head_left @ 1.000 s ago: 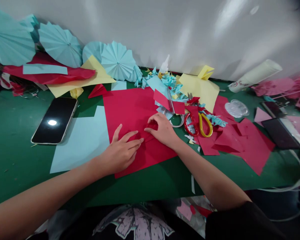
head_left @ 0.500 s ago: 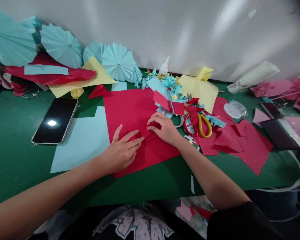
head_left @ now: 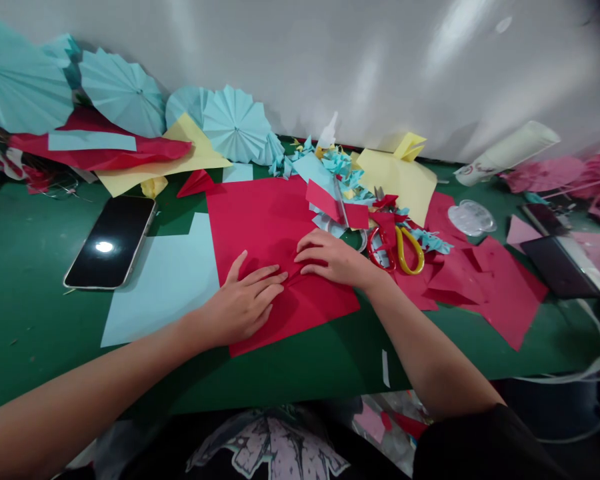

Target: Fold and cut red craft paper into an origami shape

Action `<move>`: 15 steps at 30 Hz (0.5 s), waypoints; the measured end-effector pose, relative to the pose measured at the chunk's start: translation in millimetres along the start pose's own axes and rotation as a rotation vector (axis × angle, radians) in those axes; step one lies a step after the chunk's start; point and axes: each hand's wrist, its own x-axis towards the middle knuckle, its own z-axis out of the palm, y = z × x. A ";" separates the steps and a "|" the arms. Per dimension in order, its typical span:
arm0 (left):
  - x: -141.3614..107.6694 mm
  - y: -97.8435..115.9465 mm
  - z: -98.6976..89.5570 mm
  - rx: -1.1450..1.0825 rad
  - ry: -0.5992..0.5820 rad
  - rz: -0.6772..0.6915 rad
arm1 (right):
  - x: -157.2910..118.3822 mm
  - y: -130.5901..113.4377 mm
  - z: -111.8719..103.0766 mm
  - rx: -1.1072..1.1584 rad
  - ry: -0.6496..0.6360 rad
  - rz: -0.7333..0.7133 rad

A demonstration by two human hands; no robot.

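Note:
A large red paper sheet (head_left: pixel 250 213) lies flat on the green table under both hands. On it is a small folded piece of red paper (head_left: pixel 294 272), hard to make out against the same red. My left hand (head_left: pixel 247 300) rests palm down on the sheet, fingers spread, with its fingertips at the left end of the folded piece. My right hand (head_left: pixel 333 259) holds the right end of that piece between thumb and bent fingers, low over the sheet. The fingers partly hide the piece.
A phone (head_left: pixel 113 241) and light blue paper (head_left: pixel 167 280) lie to the left. Red-handled scissors (head_left: pixel 381 252), yellow-handled scissors (head_left: pixel 410 252) and paper scraps (head_left: pixel 347 167) sit close to my right hand. Pleated blue paper fans (head_left: pixel 236 127) stand along the wall (head_left: pixel 300 60).
My right hand has lowered slightly, its fingers lying flatter by the folded red piece. My left hand's fingers have drawn a little closer together. The sheet stays in place.

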 end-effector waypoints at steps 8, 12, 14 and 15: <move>-1.6 -0.2 1.5 0.008 0.001 -0.024 | 0.9 -1.8 1.4 -0.039 0.047 -0.027; -0.8 0.1 1.2 0.026 0.022 -0.027 | 2.8 -3.8 7.0 -0.030 0.080 0.015; -0.3 0.4 0.8 0.043 0.032 -0.022 | 3.7 -4.4 10.6 -0.037 0.093 0.050; 0.0 0.6 0.6 0.052 0.035 -0.020 | 4.2 -4.7 12.4 -0.040 0.103 0.071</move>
